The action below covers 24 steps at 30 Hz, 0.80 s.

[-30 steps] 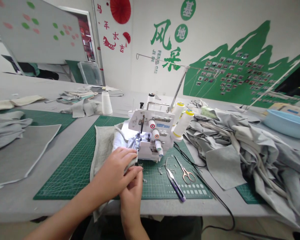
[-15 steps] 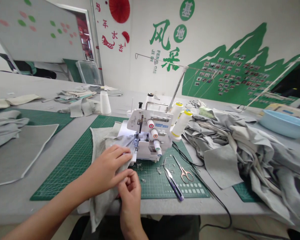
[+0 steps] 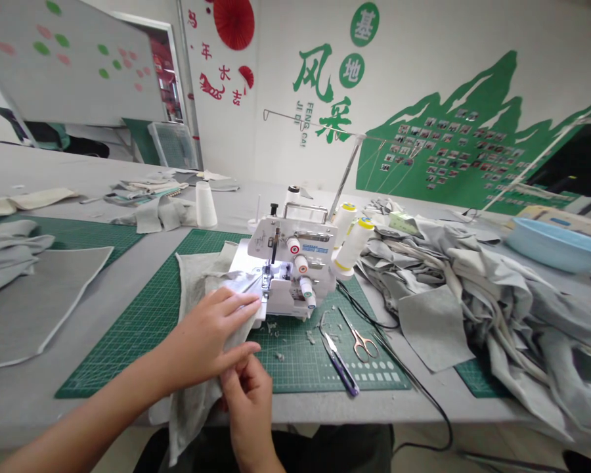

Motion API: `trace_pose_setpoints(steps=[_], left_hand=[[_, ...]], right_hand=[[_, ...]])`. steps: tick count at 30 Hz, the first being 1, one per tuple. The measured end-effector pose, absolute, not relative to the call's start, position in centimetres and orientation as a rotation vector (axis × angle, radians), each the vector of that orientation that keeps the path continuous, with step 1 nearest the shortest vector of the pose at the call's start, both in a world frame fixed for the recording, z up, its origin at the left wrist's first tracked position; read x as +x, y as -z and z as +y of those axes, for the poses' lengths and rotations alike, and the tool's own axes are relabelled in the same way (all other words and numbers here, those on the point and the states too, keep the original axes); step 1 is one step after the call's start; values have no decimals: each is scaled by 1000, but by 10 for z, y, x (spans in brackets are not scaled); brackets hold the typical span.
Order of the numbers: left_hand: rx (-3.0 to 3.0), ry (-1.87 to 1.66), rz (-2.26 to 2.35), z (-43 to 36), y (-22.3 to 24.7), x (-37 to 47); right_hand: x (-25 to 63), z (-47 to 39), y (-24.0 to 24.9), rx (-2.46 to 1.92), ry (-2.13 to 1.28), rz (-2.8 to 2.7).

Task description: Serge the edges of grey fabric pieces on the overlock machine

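The gray cloth [image 3: 192, 401] is pinched at its edge by the right hand [image 3: 249, 392], now drawn back slightly, so more edge is spanned ahead. Just beyond, it is pressed under the left hand's [image 3: 201, 334] outstretched fingers. Its long axis is slanted away rightward, toward the sewing machine [image 3: 295, 263] past the grip.

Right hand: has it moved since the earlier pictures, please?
Yes. Judged against the machine, the right hand has moved away from it, toward the person and the table's front edge.
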<state>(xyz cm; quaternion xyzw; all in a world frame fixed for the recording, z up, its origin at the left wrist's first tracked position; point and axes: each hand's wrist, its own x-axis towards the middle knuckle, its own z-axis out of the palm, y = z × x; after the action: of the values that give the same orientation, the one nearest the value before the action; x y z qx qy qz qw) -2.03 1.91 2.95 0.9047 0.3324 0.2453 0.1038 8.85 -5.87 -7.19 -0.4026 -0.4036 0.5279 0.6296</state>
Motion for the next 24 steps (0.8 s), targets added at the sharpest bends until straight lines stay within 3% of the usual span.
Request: trace_pose_setpoints(steps=[6, 14, 24], left_hand=[[1599, -1145, 1023, 69, -47, -6], [1244, -1034, 734, 126, -69, 32], [1147, -947, 535, 141, -75, 42]], right_hand=[[88, -60, 74, -969, -1218, -916], [87, -59, 78, -969, -1239, -915], [88, -59, 78, -976, -1266, -911]])
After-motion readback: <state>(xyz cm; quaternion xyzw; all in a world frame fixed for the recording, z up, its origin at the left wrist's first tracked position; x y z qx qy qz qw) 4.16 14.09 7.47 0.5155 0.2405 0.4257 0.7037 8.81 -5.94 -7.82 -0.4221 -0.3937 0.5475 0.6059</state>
